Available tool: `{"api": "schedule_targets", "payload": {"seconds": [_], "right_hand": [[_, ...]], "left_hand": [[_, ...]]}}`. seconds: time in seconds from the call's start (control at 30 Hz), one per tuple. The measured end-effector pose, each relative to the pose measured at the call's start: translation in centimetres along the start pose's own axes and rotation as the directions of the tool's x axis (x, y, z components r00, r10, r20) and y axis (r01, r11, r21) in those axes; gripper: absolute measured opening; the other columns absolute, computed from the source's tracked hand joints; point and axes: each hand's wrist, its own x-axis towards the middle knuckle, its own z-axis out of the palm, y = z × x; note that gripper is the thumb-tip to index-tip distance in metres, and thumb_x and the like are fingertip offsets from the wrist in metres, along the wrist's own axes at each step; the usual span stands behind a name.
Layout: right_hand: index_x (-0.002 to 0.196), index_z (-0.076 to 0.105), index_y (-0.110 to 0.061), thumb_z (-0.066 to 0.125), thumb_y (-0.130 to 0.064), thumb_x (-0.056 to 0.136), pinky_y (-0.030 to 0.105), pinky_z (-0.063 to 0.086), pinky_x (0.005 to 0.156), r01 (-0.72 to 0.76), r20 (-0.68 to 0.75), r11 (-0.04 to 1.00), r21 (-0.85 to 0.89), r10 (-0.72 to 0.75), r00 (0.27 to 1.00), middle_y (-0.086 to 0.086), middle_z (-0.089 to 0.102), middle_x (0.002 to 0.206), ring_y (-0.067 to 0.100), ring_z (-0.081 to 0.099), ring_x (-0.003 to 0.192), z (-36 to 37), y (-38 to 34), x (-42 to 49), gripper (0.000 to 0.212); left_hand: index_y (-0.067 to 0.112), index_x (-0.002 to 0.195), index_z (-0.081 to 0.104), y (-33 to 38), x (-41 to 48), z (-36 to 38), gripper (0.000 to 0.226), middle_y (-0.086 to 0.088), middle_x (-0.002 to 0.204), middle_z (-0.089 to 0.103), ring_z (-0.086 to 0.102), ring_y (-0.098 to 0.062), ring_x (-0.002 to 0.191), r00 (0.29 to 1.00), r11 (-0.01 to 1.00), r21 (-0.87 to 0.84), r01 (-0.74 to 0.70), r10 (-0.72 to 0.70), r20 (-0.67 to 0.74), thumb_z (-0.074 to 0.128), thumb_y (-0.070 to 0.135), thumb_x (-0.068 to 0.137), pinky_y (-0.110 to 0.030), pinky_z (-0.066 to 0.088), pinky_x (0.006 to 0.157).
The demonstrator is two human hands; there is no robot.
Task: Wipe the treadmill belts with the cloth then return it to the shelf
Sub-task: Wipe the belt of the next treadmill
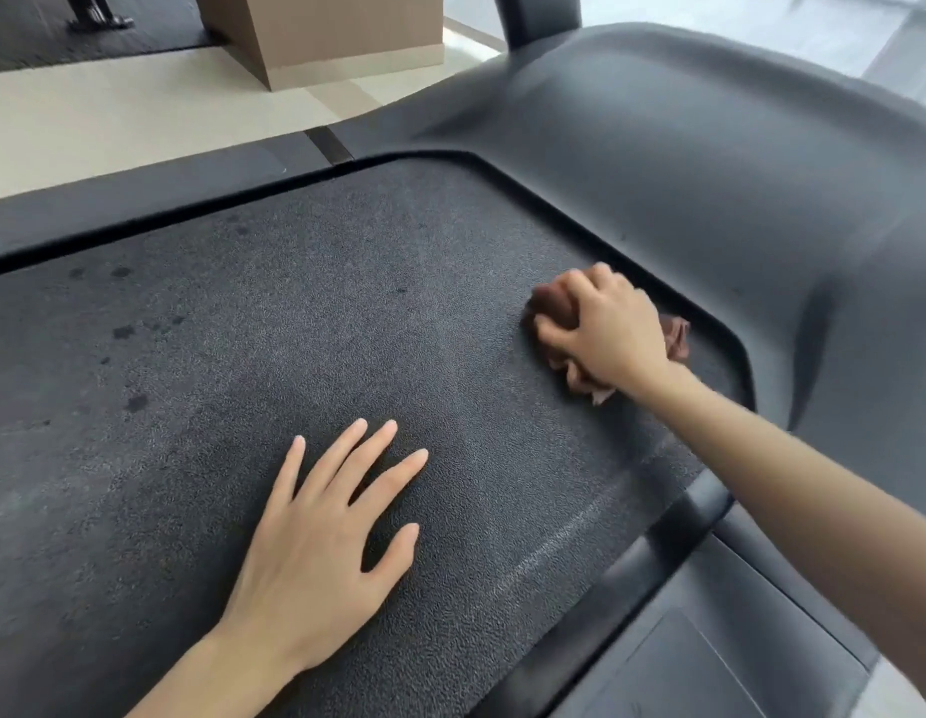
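- We have the brown cloth (675, 336) bunched under our right hand (603, 329), which is clenched around it at about 2 o'clock on the treadmill belt (295, 303), close to the curved front cover (709, 163).
- Our left hand (321, 531) lies flat and released on the belt at 6 o'clock, fingers spread, grasping nothing; we judge it a brace.
- Dark spots (124, 331) sit toward 9 o'clock, so we should probably sweep that way in overlapping passes.
- Opening the wad out would likely cover more belt per stroke.
- No shelf is in view.
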Motion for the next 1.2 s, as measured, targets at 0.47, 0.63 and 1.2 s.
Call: {"api": "schedule_targets", "payload": {"seconds": [0.47, 0.63, 1.2], "right_hand": [[0.105, 0.062, -0.020, 0.052, -0.054, 0.076, 0.035, 0.042, 0.070, 0.455, -0.014, 0.868, 0.200, -0.462, 0.887, 0.005, 0.055, 0.093, 0.026, 0.053, 0.081, 0.0, -6.7, -3.5, 0.046], [0.114, 0.060, -0.020, 0.063, -0.049, 0.080, 0.040, 0.044, 0.084, 0.169, 0.079, 0.982, 0.083, -0.176, 0.981, 0.010, 0.055, 0.101, 0.033, 0.055, 0.097, -1.3, 2.3, -0.4, 0.045], [0.111, 0.057, -0.020, 0.052, -0.053, 0.080, 0.040, 0.042, 0.077, 0.413, 0.060, 0.897, 0.158, -0.426, 0.903, 0.007, 0.053, 0.099, 0.030, 0.052, 0.090, -0.9, -6.6, -4.3, 0.046]], "left_hand": [[0.035, 0.137, 0.046, -0.2, 0.2, 0.0, 0.055, 0.010, 0.148, 0.036, 0.024, -0.011, 0.140, 0.999, 0.999, 0.008, -0.043, 0.043, -0.012, 0.040, 0.050, 0.084, -0.048, 0.017, 0.111], [0.035, 0.136, 0.046, -0.3, 0.2, 0.4, 0.055, 0.010, 0.148, 0.037, 0.025, -0.011, 0.140, 0.997, 0.998, 0.000, -0.056, 0.056, -0.053, 0.040, 0.049, 0.084, -0.049, 0.017, 0.111], [0.038, 0.147, 0.022, 0.4, -1.2, -0.7, 0.062, 0.012, 0.157, 0.012, 0.000, -0.008, 0.145, 0.999, 0.993, 0.112, 0.026, -0.031, 0.041, 0.012, 0.054, 0.088, -0.041, -0.003, 0.118]]}}
